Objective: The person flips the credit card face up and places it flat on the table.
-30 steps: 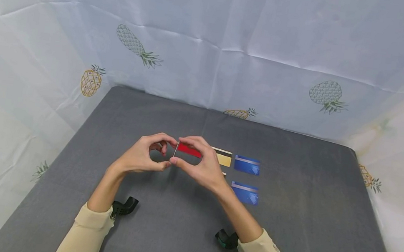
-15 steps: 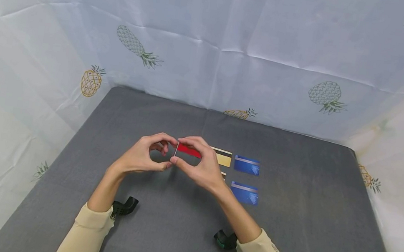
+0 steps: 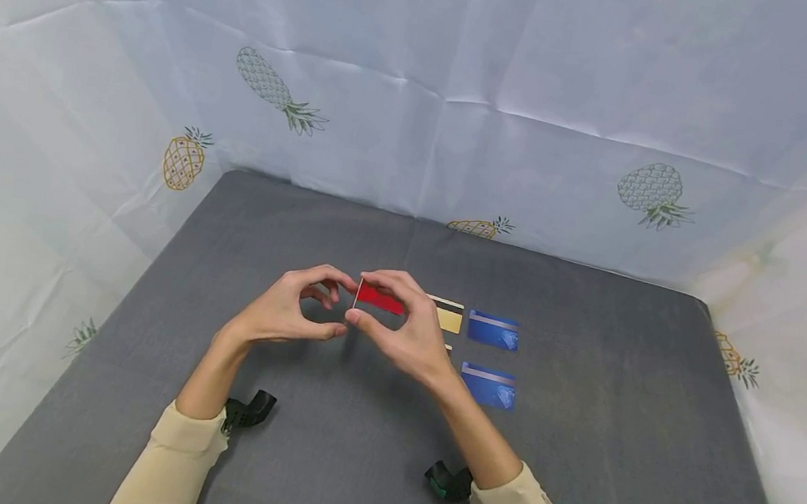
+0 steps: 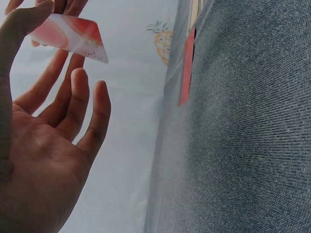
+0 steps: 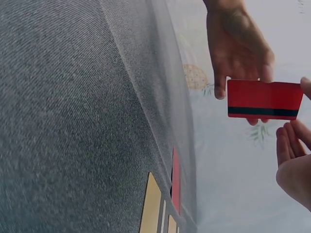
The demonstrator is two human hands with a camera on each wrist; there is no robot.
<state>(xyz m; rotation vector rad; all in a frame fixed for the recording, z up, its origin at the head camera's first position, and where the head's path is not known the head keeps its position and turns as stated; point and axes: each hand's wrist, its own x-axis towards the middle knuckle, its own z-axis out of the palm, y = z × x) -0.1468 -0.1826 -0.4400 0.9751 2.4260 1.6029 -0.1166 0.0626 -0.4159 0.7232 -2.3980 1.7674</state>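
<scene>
A red bank card [image 5: 265, 92] with a black magnetic stripe stands on edge between my two hands. In the head view it is a thin white line; its red-and-white printed face shows in the left wrist view. My right hand [image 3: 405, 324] pinches it between thumb and fingertips. My left hand [image 3: 287, 301] curves round it from the other side, thumb at one long edge and fingertips at the other. Another red card [image 3: 380, 298] lies on the table, seen through the loop of my right hand. A gold card [image 3: 450, 318] lies beside it, partly hidden by that hand.
Two blue cards [image 3: 494, 330] lie to the right, one nearer me than the other. Part of another card [image 3: 448, 348] peeks out by my right wrist. A grey cloth covers the table [image 3: 577, 441]; a pineapple-print curtain [image 3: 547, 68] hangs behind.
Both hands have shifted very slightly to the right with the upright red bank card. The cards on the table have not moved.
</scene>
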